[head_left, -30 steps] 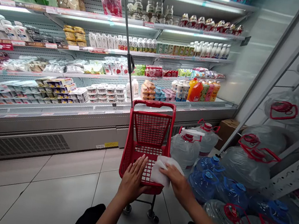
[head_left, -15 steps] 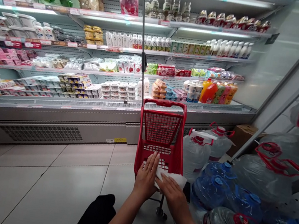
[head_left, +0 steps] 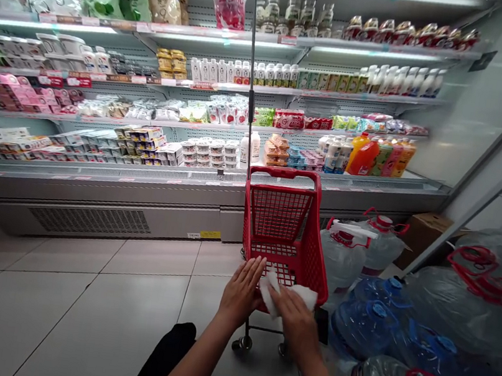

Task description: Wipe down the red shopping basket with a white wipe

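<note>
A small red plastic shopping cart (head_left: 278, 217) stands in front of me, its basket open toward me. My left hand (head_left: 239, 293) lies over the left of the basket's near edge, fingers stretched out and together, with nothing seen in it. Beside it, my right hand (head_left: 296, 321) presses a crumpled white cloth or tissue (head_left: 303, 294) against the same edge. Part of the cloth sticks up between the two hands, and part shows beyond the right fingers. Both palms are hidden.
Behind the cart runs a refrigerated display case (head_left: 183, 197) stocked with bottles, cups and bags. Clear water jugs (head_left: 342, 258) and blue water jugs (head_left: 364, 327) crowd the right side. A cardboard box (head_left: 426, 233) sits behind them. Pale floor tiles (head_left: 131, 296) extend left.
The view has swung slightly left, so the scene sits further right. My right hand and the cloth have shifted along the edge, and the cloth is more bunched. More of the cart's wheels shows.
</note>
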Tool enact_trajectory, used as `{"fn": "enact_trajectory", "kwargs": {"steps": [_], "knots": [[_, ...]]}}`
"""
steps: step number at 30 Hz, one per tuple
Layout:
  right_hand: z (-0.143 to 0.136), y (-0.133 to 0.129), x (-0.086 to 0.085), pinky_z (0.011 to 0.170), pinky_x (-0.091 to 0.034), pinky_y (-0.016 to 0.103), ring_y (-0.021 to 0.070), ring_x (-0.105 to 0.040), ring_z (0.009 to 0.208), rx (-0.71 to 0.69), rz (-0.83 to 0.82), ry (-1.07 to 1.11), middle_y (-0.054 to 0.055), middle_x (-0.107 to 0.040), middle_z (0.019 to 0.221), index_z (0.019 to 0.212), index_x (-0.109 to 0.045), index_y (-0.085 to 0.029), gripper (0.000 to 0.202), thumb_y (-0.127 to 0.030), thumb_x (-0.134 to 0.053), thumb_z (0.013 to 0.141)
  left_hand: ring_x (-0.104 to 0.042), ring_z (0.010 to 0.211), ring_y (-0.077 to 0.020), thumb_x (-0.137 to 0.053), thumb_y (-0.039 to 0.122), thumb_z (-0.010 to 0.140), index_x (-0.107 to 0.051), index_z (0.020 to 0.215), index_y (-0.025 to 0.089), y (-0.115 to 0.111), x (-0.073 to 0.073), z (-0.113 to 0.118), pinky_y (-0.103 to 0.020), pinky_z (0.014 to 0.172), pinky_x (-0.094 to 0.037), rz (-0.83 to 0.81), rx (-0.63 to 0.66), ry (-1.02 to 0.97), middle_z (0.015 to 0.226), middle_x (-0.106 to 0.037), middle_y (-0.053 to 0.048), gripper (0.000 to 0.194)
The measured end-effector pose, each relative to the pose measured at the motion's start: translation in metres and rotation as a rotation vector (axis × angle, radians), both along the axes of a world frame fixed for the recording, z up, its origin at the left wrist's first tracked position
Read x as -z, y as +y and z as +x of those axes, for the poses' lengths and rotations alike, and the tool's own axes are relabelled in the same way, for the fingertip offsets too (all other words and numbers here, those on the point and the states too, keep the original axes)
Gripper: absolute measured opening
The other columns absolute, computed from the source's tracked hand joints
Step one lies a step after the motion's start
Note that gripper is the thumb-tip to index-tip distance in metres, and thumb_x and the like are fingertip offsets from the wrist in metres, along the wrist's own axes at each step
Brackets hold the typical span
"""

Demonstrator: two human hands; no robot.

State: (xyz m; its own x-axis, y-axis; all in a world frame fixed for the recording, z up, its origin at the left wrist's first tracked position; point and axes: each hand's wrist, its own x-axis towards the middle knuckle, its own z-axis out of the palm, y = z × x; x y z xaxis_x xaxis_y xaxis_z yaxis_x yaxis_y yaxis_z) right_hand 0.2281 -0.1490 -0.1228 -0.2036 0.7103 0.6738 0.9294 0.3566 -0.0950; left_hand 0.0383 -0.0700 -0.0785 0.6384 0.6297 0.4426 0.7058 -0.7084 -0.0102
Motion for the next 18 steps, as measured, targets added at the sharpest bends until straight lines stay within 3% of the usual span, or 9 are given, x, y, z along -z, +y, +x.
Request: {"fn": "enact_trajectory", "kwargs": {"steps": [3,5,7,11,14,16,18], "knots": [[-0.036,0.018,-0.002,0.107,-0.056,0.044,0.0272,-0.07,0.121,-0.059,0.034,0.023,0.012,-0.073,0.134,0.159,-0.045,-0.023,0.072,0.0,-0.042,0.091,-0.033,0.158,-0.0196,-0.043,0.009,0.094,0.019,0.166,0.018,0.0,0.004,0.004,-0.043,0.128,-0.033,0.013,-0.02,-0.033,0.172,-0.03,-0.008,0.095],[-0.039,0.02,-0.003,0.107,-0.056,0.044,0.027,-0.07,0.121,-0.079,0.018,0.028,0.012,-0.073,0.134,0.159,-0.046,-0.022,0.07,0.0,-0.043,0.092,-0.036,0.156,-0.0202,-0.044,0.01,0.094,0.021,0.166,0.019,0.001,0.003,0.001,-0.044,0.127,-0.034,-0.001,-0.025,-0.049,0.172,-0.031,-0.008,0.097],[-0.022,0.014,-0.003,0.109,-0.054,0.044,0.0257,-0.069,0.124,-0.086,-0.031,0.015,0.01,-0.07,0.139,0.159,-0.046,-0.026,0.07,-0.001,-0.045,0.093,-0.038,0.155,-0.0232,-0.052,0.019,0.095,0.019,0.166,0.019,0.002,0.001,-0.004,-0.046,0.128,-0.032,-0.024,-0.013,-0.052,0.171,-0.032,-0.009,0.101],[0.054,-0.012,-0.005,0.119,-0.046,0.046,0.0231,-0.06,0.137,-0.033,-0.079,-0.029,0.003,-0.059,0.154,0.163,-0.039,-0.033,0.073,-0.002,-0.041,0.097,-0.038,0.155,-0.0269,-0.063,0.044,0.097,0.014,0.168,0.021,0.001,-0.004,-0.013,-0.048,0.129,-0.029,-0.041,0.011,-0.037,0.171,-0.034,-0.01,0.107],[0.101,-0.026,-0.006,0.125,-0.037,0.047,0.0214,-0.051,0.146,0.055,-0.079,-0.026,-0.001,-0.053,0.159,0.164,-0.034,-0.037,0.077,0.001,-0.033,0.097,-0.037,0.155,-0.0266,-0.063,0.048,0.098,0.013,0.168,0.022,-0.002,-0.003,-0.013,-0.047,0.129,-0.029,-0.039,0.004,-0.038,0.171,-0.035,-0.008,0.106],[0.109,-0.028,-0.005,0.125,-0.036,0.048,0.0221,-0.045,0.151,0.094,-0.072,0.009,-0.002,-0.052,0.16,0.164,-0.034,-0.037,0.077,0.001,-0.032,0.097,-0.037,0.156,-0.0267,-0.062,0.048,0.099,0.013,0.168,0.022,-0.005,0.0,-0.009,-0.046,0.129,-0.029,-0.034,-0.004,-0.047,0.171,-0.035,-0.008,0.105],[0.098,-0.027,-0.003,0.124,-0.038,0.048,0.0227,-0.043,0.152,0.118,-0.054,0.061,-0.001,-0.053,0.16,0.164,-0.035,-0.034,0.076,0.0,-0.032,0.097,-0.037,0.155,-0.0272,-0.061,0.047,0.1,0.012,0.168,0.023,-0.008,0.004,-0.003,-0.047,0.128,-0.03,-0.025,-0.017,-0.062,0.17,-0.036,-0.007,0.102]]}}
